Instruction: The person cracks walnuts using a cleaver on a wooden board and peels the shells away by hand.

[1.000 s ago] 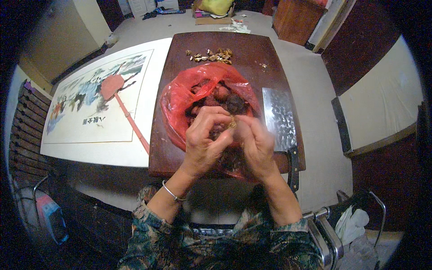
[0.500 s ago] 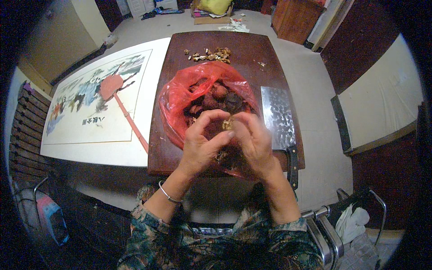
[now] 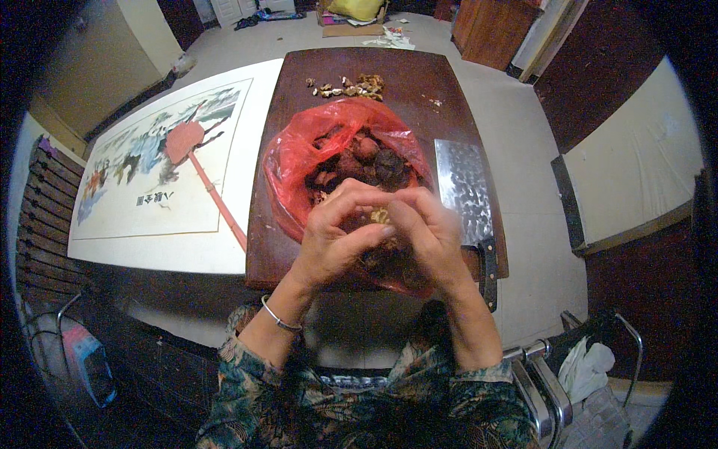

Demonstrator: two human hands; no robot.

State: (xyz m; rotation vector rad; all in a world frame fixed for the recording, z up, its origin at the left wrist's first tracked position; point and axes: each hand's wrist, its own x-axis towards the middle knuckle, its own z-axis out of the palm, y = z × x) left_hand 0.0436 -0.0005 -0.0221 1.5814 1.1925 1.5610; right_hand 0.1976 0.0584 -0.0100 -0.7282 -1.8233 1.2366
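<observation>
Over the near side of a red plastic bag (image 3: 292,161), my left hand (image 3: 333,236) and my right hand (image 3: 430,232) meet, fingertips close together. Between them is a small pale-yellow piece of walnut (image 3: 380,216), partly covered by the fingers. Both hands are closed around it. In the bag's open mouth lie dark, round walnuts (image 3: 365,150) and brown shell bits. Behind the bag, a small heap of walnut pieces (image 3: 366,87) sits on the dark wooden table (image 3: 307,66). To the right of my right hand lies a cleaver (image 3: 462,187), its black handle at the near edge.
On the left, a white tabletop (image 3: 164,254) with a painted horse scene adjoins the wooden table. A red fly swatter (image 3: 185,142) rests across it. Small crumbs (image 3: 431,100) lie at the far right of the wooden table. Metal chair tubing (image 3: 542,382) stands near my right elbow.
My hands have shifted slightly, with the right fingers curling further over the walnut piece. The bag and cleaver stay in place on the table; the whole view has tilted a little.
</observation>
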